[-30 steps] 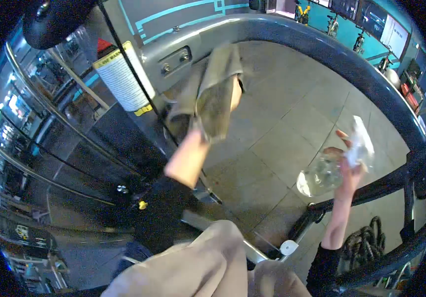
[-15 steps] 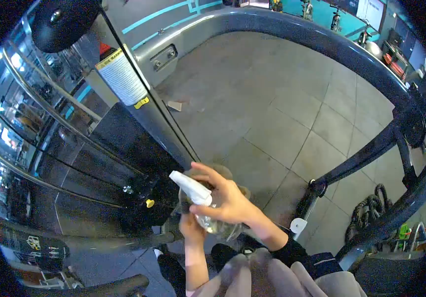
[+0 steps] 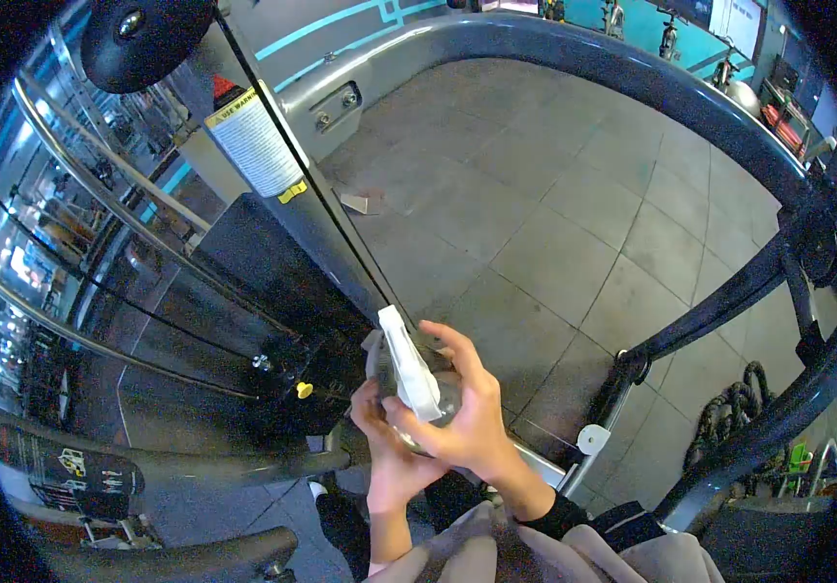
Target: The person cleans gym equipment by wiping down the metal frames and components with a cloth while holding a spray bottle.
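A clear spray bottle (image 3: 449,396) with a white trigger head (image 3: 409,367) is held upright in front of my body, its nozzle pointing away and slightly left. My left hand (image 3: 384,452) is closed round the bottle's lower left side, partly hidden behind the bottle and the other hand. On the right, my right hand (image 3: 472,418) grips the bottle near its neck, with the thumb across the near side below the white head and the index finger raised and curved beside it. The bottle's lower part is mostly covered by both hands.
A machine column with a warning label (image 3: 255,141) rises at left, beside metal guide rods (image 3: 136,228) and a yellow knob (image 3: 304,391). A thick dark frame (image 3: 632,73) curves round the tiled floor (image 3: 554,223). A black battle rope (image 3: 729,413) lies at right.
The spray bottle has turned, so its nozzle swung from upper left to nearly straight ahead. My left hand has come up round the bottle's side. The view has shifted slightly.
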A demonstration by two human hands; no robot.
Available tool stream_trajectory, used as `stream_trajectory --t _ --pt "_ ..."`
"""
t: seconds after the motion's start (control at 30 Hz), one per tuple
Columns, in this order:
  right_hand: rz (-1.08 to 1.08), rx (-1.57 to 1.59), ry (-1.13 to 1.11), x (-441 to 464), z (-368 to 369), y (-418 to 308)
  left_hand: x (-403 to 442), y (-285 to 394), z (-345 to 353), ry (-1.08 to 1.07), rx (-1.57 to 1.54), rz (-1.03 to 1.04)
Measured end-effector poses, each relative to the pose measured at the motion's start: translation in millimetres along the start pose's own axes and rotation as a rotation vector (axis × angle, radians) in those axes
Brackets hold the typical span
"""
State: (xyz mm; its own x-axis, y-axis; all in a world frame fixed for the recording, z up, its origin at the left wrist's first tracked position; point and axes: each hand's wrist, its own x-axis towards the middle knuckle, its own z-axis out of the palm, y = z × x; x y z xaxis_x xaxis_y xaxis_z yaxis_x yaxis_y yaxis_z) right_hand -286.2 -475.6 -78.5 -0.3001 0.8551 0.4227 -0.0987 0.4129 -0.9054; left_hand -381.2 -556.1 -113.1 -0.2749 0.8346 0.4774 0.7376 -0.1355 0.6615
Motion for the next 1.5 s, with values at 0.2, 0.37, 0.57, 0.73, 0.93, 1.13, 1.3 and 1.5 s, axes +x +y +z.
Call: stream_trajectory --t 0.2,0.37,0.57,0.73,0.93,1.13,1.3,1.5 --pt "-0.026 -0.021 0.034 -4 5 -8 -5 2 10 0.111 -0.248 -0.234" --pt "-0.139 -0.014 -0.155 1 -4 -29 0 14 3 0.100 -0.411 -0.261" --pt "-0.137 0.146 -0.501 15 -38 -28 -30 4 -21 -0.201 -0.439 -0.131" --pt "0.003 0.167 -0.452 21 -50 -12 -4 15 -25 -0.343 -0.494 -0.391" --pt "-0.125 -0.157 -0.064 24 -51 38 3 24 -21 -0.326 -0.411 -0.423" --pt "-0.151 0.169 0.433 98 -65 70 22 0 12 -0.141 -0.504 -0.032" --pt "-0.309 0.402 0.536 226 -52 77 20 -22 21 -0.180 -0.571 -0.046" --pt "-0.889 -0.119 0.235 295 39 50 8 -48 29 -0.107 -0.627 -0.041"
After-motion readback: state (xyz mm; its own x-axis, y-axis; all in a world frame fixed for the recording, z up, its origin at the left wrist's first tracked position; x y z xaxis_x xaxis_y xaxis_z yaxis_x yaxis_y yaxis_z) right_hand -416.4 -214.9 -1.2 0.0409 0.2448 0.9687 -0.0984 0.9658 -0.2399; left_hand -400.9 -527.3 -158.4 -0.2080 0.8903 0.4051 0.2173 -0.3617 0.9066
